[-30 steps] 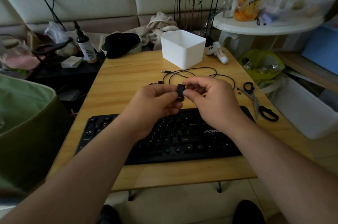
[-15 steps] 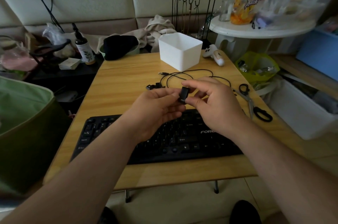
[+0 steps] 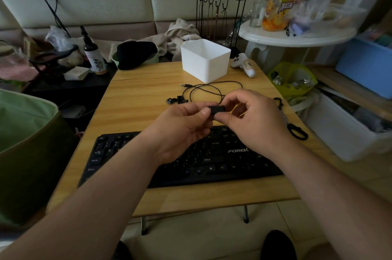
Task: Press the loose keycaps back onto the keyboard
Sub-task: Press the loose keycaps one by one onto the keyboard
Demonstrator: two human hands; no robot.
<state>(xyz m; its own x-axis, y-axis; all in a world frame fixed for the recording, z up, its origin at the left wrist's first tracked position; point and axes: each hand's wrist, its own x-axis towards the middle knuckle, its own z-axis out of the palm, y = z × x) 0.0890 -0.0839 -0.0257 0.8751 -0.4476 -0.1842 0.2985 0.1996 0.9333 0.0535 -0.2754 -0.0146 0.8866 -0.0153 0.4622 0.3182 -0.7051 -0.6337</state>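
Keycap in hand: one long black keycap (image 3: 216, 109) held between both hands at frame centre, above the top rows of the keyboard (image 3: 212, 158); likely lifted clear so it can be turned and read before seating.
Left grip: left hand (image 3: 182, 130) pinches the keycap's left end, thumb on top, remaining fingers curled under.
Right grip: right hand (image 3: 252, 119) pinches the right end between thumb and forefinger; two-hand hold seems meant to set orientation, not to carry weight.
Loose keycaps: small cluster of spare keycaps (image 3: 177, 99) lies on the desk (image 3: 137, 98) above and left of the hands, just beside the cable; parked within reach for later turns, by the look of it.
Keyboard: sits along the near edge of the desk, lower centre of frame, square to the person; empty sockets cannot be made out under the hands.
Cable: black cable (image 3: 212, 88) looped behind the hands, pushed back from the work area.
White bin: white bin (image 3: 204, 60) at upper centre, apart from the cable.
Scissors: scissors (image 3: 294, 128) at the right desk edge, partly hidden by the right hand.
Stage: judged mid-task; this cap not yet seated.
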